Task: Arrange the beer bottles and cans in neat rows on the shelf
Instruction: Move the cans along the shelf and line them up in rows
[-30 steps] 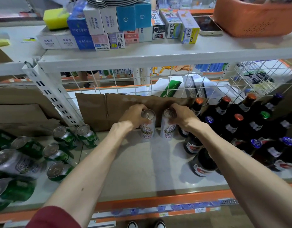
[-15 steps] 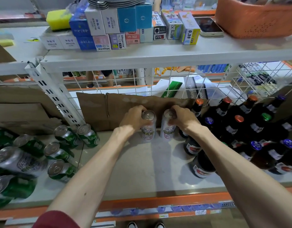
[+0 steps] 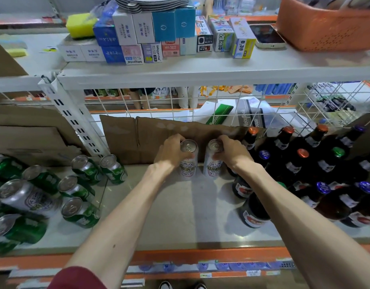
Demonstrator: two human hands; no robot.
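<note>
Two white beer cans stand upright side by side at the back of the shelf, against a cardboard sheet. My left hand grips the left white can near its top. My right hand grips the right white can the same way. Dark beer bottles with coloured caps stand in rows on the right, just beside my right hand. Several green cans and one silver can stand on the left shelf section.
A wire grid backs the shelf, and a slotted white upright divides the sections. The shelf above holds small boxes, a yellow sponge, a phone and an orange basket. An orange strip lines the front edge.
Both hands stay on the two white cans at the back; the cans have barely shifted. The view has tilted slightly.
</note>
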